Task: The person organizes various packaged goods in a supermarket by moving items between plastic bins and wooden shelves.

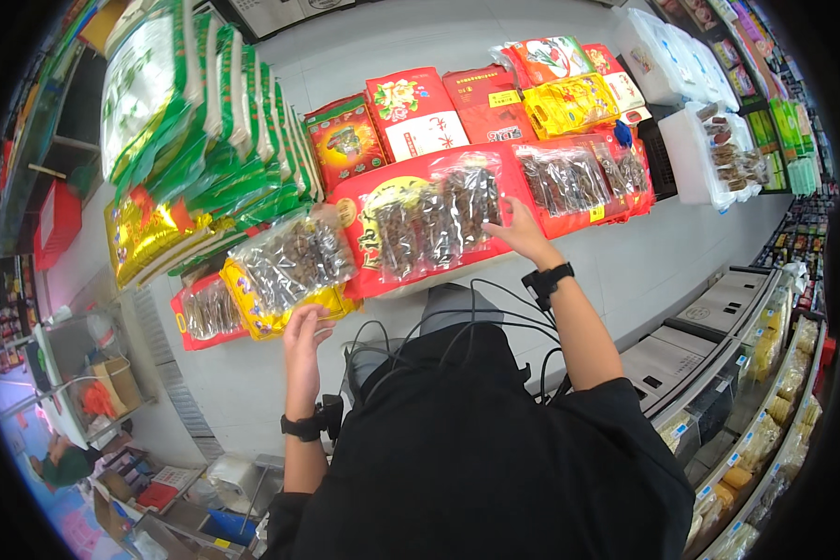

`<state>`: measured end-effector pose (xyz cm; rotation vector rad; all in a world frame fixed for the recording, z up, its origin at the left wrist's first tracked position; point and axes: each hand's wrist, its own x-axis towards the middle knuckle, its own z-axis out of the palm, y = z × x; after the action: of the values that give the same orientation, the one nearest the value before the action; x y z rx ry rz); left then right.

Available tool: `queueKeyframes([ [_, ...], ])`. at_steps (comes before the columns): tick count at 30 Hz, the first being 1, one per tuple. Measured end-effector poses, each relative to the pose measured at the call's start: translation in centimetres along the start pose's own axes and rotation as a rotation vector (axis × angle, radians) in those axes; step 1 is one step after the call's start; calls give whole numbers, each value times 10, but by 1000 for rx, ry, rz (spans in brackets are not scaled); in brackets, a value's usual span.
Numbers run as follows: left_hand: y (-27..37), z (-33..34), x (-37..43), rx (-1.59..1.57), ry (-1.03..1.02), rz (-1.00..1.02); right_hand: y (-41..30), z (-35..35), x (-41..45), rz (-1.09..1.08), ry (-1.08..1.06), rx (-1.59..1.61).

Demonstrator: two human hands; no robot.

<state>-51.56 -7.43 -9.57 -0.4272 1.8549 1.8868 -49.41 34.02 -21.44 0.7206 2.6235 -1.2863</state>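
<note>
My right hand [521, 227] is beside the right end of a row of clear plastic packs of dark dried food [465, 203], fingers apart; whether it touches the pack's edge I cannot tell. The packs lie on a large red bag [413, 168]. My left hand [306, 327], fingers loosely bent and holding nothing, is at the lower edge of a yellow bag [252, 311]. Clear packs of brown dried food [290, 259] rest on that yellow bag. More clear packs [563, 180] lie to the right, and others [211, 308] on a red bag at the far left.
Stacked green and white sacks [210, 112] rise at the left, with a gold bag [150, 234] by them. Red and yellow bags [420, 115] stand behind the packs. White plastic tubs [689, 157] are at the right. Cables hang before my body. A person [66, 462] is at the lower left.
</note>
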Motion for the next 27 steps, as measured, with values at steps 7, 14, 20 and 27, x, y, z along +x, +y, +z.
queueKeyframes([
  [7,9,91,55,166,-111,27,10,2,41,308,-139,556],
  [14,-24,156,114,244,-351,-230,38,38,50,224,20,562],
  [20,-55,204,143,315,-390,-132,38,17,47,287,-224,798],
  [27,-63,232,162,430,-444,-186,47,12,26,213,-215,850],
])
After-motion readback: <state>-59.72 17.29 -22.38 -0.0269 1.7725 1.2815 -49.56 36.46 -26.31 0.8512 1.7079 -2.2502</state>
